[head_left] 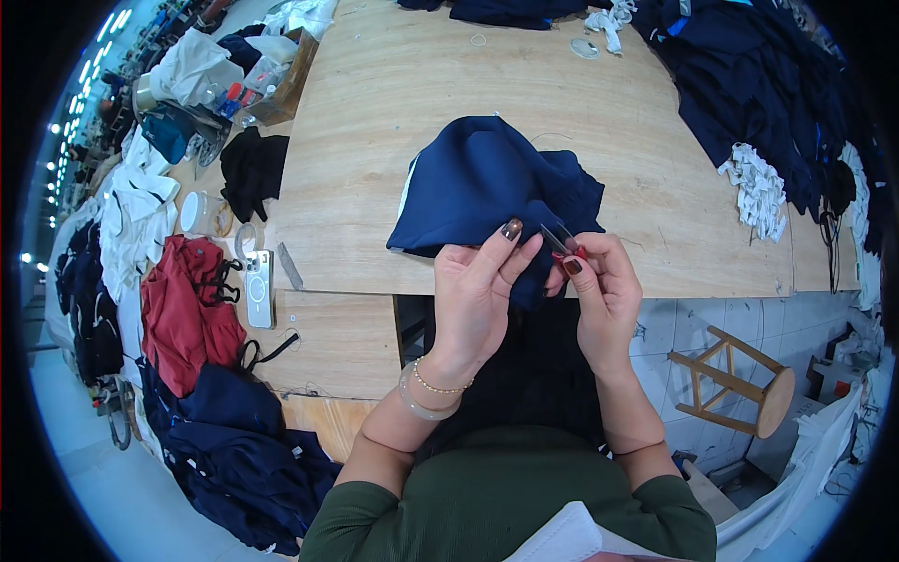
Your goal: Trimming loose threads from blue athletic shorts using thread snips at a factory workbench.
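A navy blue cloth piece [468, 178], with a white strip along its left edge, lies bunched near the table's front edge and hangs partly over it. My left hand [478, 290] pinches a fold of this cloth between thumb and fingers. Close beside it, my right hand [607, 295] is closed around small thread snips [558, 241] with red on the handles. Their metal blades point up and left, right at the pinched fold. Whether the blades touch the cloth or a thread is too small to tell.
Dark navy garments [749, 94] and a bundle of white strips [757, 192] lie at the right. On the left are a phone [259, 290], red cloth [192, 314], a white cup [198, 214] and a cardboard box [286, 89]. A wooden stool [773, 403] lies tipped over at the lower right.
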{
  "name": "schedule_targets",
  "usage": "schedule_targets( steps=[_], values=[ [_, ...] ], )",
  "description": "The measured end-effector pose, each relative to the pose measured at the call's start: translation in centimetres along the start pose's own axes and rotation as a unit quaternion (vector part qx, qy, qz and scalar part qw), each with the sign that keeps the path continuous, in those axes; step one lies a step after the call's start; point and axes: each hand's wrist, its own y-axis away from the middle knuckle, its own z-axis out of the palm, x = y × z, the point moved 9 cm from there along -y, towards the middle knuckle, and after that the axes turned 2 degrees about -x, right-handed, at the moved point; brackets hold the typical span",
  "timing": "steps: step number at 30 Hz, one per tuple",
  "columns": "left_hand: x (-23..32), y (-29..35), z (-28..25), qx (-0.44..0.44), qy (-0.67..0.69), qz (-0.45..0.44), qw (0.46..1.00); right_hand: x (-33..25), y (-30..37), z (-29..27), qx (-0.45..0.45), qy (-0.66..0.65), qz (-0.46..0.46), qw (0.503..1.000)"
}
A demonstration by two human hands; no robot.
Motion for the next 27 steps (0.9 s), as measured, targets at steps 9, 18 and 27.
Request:
schedule_targets(
  steps=[9,18,27],
  values=[
    [-0.3,-0.1,0.3,-0.003,0.007,-0.018,1.000,0.4,-0.3,0.2,-0.019,-0.136,-0.013,0.990],
    [-0.2,-0.2,-0.2,-0.002,0.022,0.003,1.000,-1.4,-1.2,-2.8,0.035,-0.025,-0.043,0.998],
    [0.3,0.0,0.1,0.000,0.004,0.012,1.000,-4.6,-1.2,-3.2,0.094,0.271,-0.158,0.945]
  ],
)
